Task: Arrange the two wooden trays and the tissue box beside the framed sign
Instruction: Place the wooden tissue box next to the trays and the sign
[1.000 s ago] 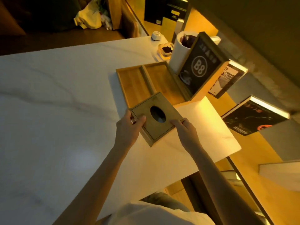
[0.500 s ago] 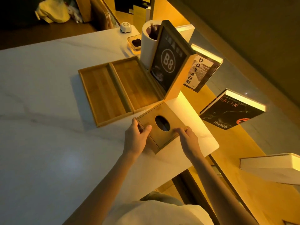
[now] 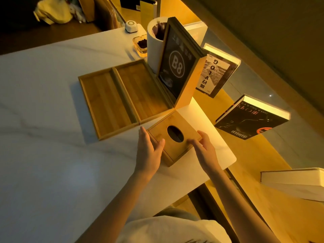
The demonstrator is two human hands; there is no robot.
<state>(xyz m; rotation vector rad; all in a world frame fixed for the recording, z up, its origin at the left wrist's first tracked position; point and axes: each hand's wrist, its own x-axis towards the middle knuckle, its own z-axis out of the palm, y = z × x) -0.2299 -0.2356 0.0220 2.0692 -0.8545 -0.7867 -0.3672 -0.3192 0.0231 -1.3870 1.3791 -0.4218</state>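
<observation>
The wooden tissue box [image 3: 186,122] with an oval hole in its lid sits on the white marble table [image 3: 49,130], just in front of the framed "B8" sign [image 3: 176,67]. Its far corner nearly meets the sign's base. Two shallow wooden trays lie side by side left of the sign, the left tray [image 3: 105,102] and the right tray [image 3: 140,92], long edges touching. My left hand [image 3: 149,151] lies flat against the box's left side, fingers straight. My right hand [image 3: 205,149] hovers at the box's near right edge, fingers loose and blurred.
Behind the sign stand a white cylinder [image 3: 152,50], a glass ashtray [image 3: 140,44] and a small white device [image 3: 130,26]. The table's corner [image 3: 229,160] ends just right of the box. Beyond it, books [image 3: 249,120] rest on a lit wooden shelf.
The box has slid away from me, off the trays' near corner, to rest in front of the sign. Both hands have relaxed from gripping its sides to straightened fingers.
</observation>
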